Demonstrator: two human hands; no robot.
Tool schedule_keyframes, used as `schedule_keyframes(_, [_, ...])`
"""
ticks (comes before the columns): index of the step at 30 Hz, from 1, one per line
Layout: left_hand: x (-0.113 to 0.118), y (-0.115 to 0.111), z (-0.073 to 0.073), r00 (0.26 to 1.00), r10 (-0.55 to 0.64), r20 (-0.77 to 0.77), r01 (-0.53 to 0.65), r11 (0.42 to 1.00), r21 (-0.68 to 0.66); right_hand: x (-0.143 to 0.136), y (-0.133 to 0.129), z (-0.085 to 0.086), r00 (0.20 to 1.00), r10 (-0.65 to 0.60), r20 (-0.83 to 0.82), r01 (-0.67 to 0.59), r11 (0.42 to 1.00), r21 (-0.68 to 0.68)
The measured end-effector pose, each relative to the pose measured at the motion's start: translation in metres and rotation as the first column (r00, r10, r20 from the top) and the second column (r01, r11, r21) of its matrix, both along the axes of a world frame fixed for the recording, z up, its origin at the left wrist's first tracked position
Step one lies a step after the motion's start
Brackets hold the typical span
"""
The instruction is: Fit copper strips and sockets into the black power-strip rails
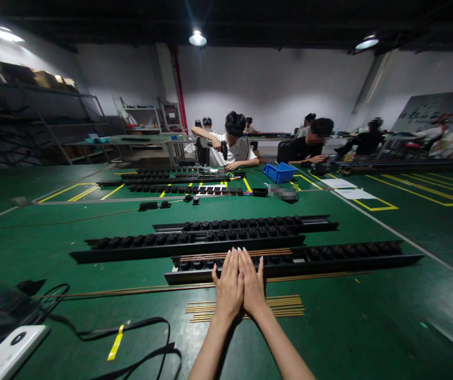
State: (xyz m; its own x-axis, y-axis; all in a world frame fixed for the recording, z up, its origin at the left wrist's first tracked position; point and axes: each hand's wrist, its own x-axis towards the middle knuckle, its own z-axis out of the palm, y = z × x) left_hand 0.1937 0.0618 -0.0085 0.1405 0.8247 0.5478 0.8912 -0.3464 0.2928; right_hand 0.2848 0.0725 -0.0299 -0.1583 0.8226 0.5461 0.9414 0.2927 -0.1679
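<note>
My left hand [228, 287] and my right hand [253, 282] lie side by side, palms down, with fingers stretched forward over the nearest black rail [340, 260]. Thin copper-coloured rods [198, 257] rest along the top of that rail at my fingertips; what lies under my palms is hidden. Long thin rods [143, 290] run across the table just in front of the rail, passing beneath my hands. Nearer to me, several short brass rods [285, 306] lie in a loose row below my wrists. Two more black rails with round black parts [186, 245] sit behind.
A white device [10, 352], a black strap [131, 325] and a yellow tape piece [116, 342] are at the left on the green table [348, 338]. A blue bin [279, 172] stands further back. Across the table, one person holds a power drill [224, 150]; other people sit beyond.
</note>
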Motion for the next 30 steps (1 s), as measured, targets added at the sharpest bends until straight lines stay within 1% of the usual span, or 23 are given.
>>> schedule_keyframes(5, [0.000,0.000,0.001,1.000,-0.002,-0.006,0.002,1.000,-0.008,0.002,-0.003,0.004,1.000,0.007,0.019,-0.008,0.999,0.044])
schedule_keyframes(9, [0.000,0.001,0.003,1.000,-0.007,0.020,0.008,0.999,-0.032,0.009,-0.007,0.012,0.997,-0.082,0.001,0.081,0.992,0.097])
schedule_keyframes(12, [0.000,0.000,0.003,0.999,-0.014,0.033,0.016,0.999,-0.048,0.014,-0.008,0.015,0.996,-0.094,0.008,0.093,0.992,0.087])
schedule_keyframes(16, [0.001,0.000,0.002,0.999,-0.013,0.035,0.015,0.999,-0.049,0.016,-0.006,0.013,0.996,-0.092,0.008,0.091,0.991,0.094])
schedule_keyframes(21, [0.001,0.000,0.001,1.000,-0.004,0.024,0.005,0.999,-0.033,0.021,-0.004,0.010,0.980,-0.190,-0.054,0.195,0.972,0.133])
schedule_keyframes(26, [0.001,-0.001,0.003,1.000,-0.004,0.025,0.005,0.999,-0.036,0.028,-0.002,0.008,0.981,-0.187,-0.059,0.194,0.973,0.126])
schedule_keyframes(30, [0.001,-0.001,0.002,0.999,-0.014,0.047,0.017,0.998,-0.064,0.034,-0.001,0.008,0.964,-0.246,-0.100,0.259,0.956,0.136])
